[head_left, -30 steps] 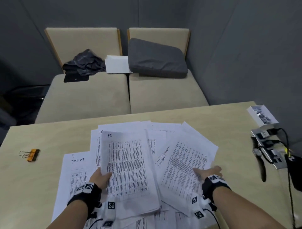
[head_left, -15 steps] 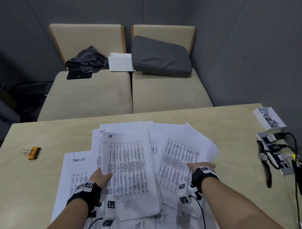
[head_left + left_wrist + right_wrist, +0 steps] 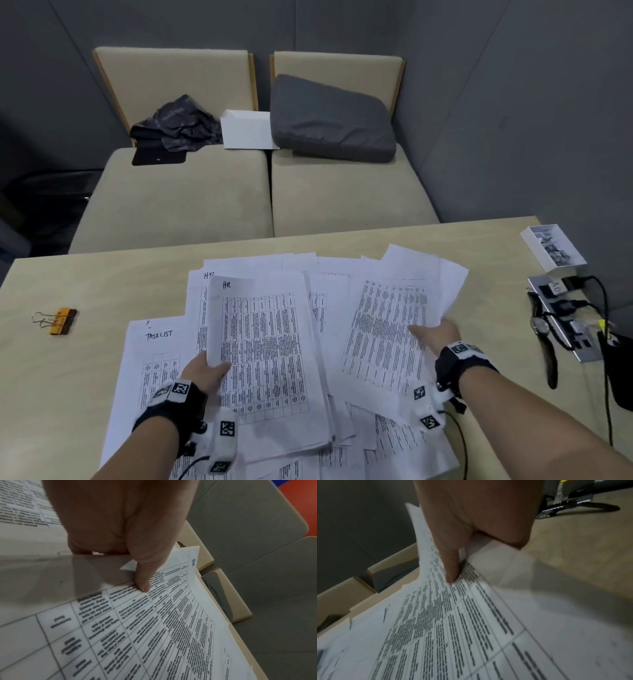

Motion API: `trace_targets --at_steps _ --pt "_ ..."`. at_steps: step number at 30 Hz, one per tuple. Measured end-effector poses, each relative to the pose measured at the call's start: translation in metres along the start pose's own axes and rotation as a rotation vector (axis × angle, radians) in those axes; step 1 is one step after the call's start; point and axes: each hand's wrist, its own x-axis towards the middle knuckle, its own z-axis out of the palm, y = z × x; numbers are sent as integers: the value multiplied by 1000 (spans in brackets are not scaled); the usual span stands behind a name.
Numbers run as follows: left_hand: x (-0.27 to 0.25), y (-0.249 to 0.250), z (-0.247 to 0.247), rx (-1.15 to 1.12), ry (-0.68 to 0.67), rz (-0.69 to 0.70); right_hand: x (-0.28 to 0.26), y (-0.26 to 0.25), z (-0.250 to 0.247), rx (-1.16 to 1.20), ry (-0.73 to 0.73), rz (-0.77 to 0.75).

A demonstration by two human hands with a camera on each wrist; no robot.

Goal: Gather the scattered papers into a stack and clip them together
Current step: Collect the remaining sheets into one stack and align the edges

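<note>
Printed white papers lie fanned over the middle of the table (image 3: 85, 370). My left hand (image 3: 205, 371) pinches the left edge of a thick bundle (image 3: 267, 359) marked "HR", thumb on top (image 3: 142, 580), fingers hidden underneath. My right hand (image 3: 435, 334) pinches the right edge of another printed bundle (image 3: 383, 335), lifted and tilted, thumb on top (image 3: 451, 566). A sheet headed "TASKLIST" (image 3: 154, 356) lies flat at the left. An orange binder clip (image 3: 58, 320) rests far left on the table, away from both hands.
At the table's right edge stand a small white box (image 3: 551, 245) of clips, a power strip (image 3: 565, 318) with black cables and a wristwatch (image 3: 543, 329). Beyond the table is a beige sofa (image 3: 188, 198) with a grey cushion (image 3: 332, 120), dark cloth and a white sheet.
My right hand has lifted its bundle and swung it more upright, moving up and right. The left hand still grips the "HR" bundle in place.
</note>
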Motion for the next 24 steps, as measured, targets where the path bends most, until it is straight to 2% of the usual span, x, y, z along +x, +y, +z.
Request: trace_targets --at_steps 4,7,12,15,19,24 --pt "-1 1 0 13 20 6 -4 4 5 -79 -144 -4" --pt "-1 0 0 10 23 8 -7 -2 16 -145 -162 -20" --pt "-2 0 1 -3 18 11 -12 -10 22 -236 -201 38" --pt "-1 -1 0 7 13 6 -10 -16 17 -230 -139 23" --pt "2 -2 -1 20 -8 7 -11 -37 -2 -196 18 -58" --pt "1 -1 -3 10 -31 8 -8 -80 -31 -113 232 -290"
